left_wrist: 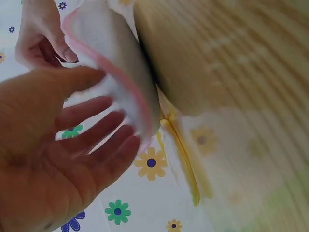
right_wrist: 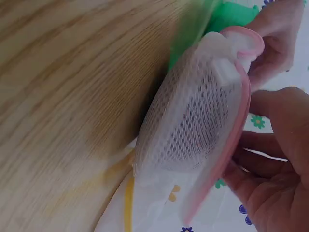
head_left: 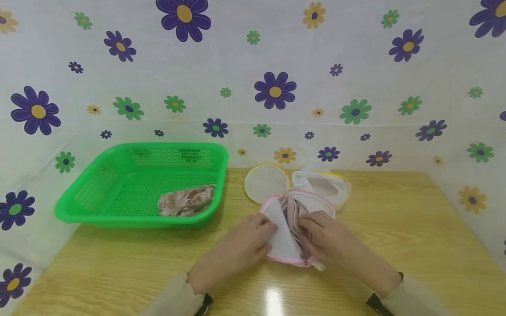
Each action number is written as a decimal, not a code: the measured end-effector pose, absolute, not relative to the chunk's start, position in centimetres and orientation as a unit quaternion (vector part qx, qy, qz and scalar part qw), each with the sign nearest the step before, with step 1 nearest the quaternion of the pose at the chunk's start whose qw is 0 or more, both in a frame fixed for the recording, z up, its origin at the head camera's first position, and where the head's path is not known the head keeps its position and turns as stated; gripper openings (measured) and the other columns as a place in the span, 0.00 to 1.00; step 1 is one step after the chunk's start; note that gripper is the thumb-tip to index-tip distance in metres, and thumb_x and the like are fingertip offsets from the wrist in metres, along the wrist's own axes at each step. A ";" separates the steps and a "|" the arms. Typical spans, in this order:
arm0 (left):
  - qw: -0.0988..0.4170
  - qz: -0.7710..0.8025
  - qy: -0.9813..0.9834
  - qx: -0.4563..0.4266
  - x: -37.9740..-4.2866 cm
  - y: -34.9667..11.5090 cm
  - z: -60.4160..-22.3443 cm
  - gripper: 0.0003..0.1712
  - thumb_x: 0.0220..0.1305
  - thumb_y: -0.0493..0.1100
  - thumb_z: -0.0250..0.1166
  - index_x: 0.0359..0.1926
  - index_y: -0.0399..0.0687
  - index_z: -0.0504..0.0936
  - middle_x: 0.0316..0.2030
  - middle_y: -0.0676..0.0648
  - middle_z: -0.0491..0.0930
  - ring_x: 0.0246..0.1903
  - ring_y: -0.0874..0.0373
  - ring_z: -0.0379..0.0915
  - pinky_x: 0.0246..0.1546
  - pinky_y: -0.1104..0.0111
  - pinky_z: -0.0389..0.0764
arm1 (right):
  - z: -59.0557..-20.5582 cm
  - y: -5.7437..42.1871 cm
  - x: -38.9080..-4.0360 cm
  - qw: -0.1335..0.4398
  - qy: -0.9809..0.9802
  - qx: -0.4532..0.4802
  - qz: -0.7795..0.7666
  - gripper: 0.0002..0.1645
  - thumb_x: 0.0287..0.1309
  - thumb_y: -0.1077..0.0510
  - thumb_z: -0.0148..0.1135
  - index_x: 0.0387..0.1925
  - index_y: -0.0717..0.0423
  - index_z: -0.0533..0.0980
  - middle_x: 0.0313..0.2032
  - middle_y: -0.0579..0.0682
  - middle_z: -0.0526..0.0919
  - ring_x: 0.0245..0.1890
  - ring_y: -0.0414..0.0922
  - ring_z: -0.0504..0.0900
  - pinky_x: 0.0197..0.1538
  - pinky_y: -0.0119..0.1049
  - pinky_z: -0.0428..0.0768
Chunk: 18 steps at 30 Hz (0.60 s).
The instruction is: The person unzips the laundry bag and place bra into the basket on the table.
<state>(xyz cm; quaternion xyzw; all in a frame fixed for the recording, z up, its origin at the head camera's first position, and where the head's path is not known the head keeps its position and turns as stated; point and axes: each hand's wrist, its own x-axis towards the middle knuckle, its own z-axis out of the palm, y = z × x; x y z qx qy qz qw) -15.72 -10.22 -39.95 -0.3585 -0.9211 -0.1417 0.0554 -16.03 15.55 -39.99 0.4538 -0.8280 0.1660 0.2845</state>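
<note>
A white mesh laundry bag (head_left: 278, 232) with pink trim lies on the table, its top unzipped and gaping. Inside it is a beige-pink satiny cloth (head_left: 291, 213), bunched up; its exact kind is not visible. My left hand (head_left: 253, 237) holds the left edge of the opening, with thumb and fingertips at the pink trim (left_wrist: 128, 89) in the left wrist view. My right hand (head_left: 328, 237) reaches into the opening from the right, curled fingers on the cloth. In the right wrist view, the bag's mesh side (right_wrist: 188, 116) bulges, and the rim hides the fingertips.
At the left stands a green plastic basket (head_left: 221, 180) with another beige satiny cloth (head_left: 187, 201) in its right corner. Behind the bag lie a flat round yellow-rimmed mesh piece (head_left: 266, 182) and an open yellow-trimmed mesh bag (head_left: 341, 186). A flowered sheet (head_left: 245, 66) hangs behind the wooden table (head_left: 395, 228).
</note>
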 end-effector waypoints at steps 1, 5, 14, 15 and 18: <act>0.043 -0.130 -0.921 -0.366 -15.7 -10.2 -40.0 0.21 0.64 0.47 0.72 0.55 0.45 0.81 0.51 0.47 0.80 0.47 0.54 0.78 0.45 0.62 0.83 | -40.0 15.4 -15.8 0.254 -0.852 0.430 0.159 0.19 0.62 0.55 0.69 0.48 0.65 0.82 0.47 0.56 0.86 0.47 0.49 0.85 0.49 0.39 0.85; 0.021 -0.097 -0.922 -0.375 -15.4 -10.1 -40.4 0.20 0.65 0.53 0.70 0.48 0.44 0.82 0.42 0.50 0.78 0.37 0.61 0.74 0.36 0.68 0.81 | -40.5 14.9 -15.2 0.145 -0.915 0.357 0.124 0.36 0.57 0.48 0.74 0.59 0.69 0.77 0.57 0.63 0.82 0.56 0.55 0.83 0.57 0.47 0.84; 0.004 -0.097 -0.922 -0.375 -15.6 -10.2 -40.0 0.14 0.59 0.50 0.74 0.37 0.47 0.82 0.34 0.53 0.75 0.27 0.63 0.69 0.27 0.70 0.75 | -40.6 14.1 -15.1 0.109 -0.924 0.353 0.102 0.43 0.51 0.49 0.79 0.61 0.72 0.74 0.55 0.62 0.80 0.53 0.53 0.82 0.56 0.46 0.84; -0.001 -0.097 -0.923 -0.372 -15.6 -10.2 -40.0 0.14 0.59 0.50 0.74 0.37 0.47 0.82 0.34 0.53 0.75 0.26 0.64 0.69 0.27 0.70 0.74 | -40.5 14.1 -15.2 0.101 -0.924 0.350 0.112 0.41 0.52 0.52 0.79 0.61 0.72 0.74 0.54 0.61 0.80 0.51 0.52 0.83 0.54 0.45 0.84; -0.011 -0.095 -0.925 -0.367 -15.7 -10.2 -39.9 0.13 0.60 0.50 0.74 0.37 0.48 0.83 0.34 0.53 0.75 0.26 0.63 0.69 0.26 0.70 0.74 | -40.3 14.0 -15.6 0.080 -0.930 0.330 0.142 0.35 0.51 0.58 0.78 0.59 0.68 0.77 0.51 0.57 0.80 0.43 0.46 0.83 0.47 0.41 0.85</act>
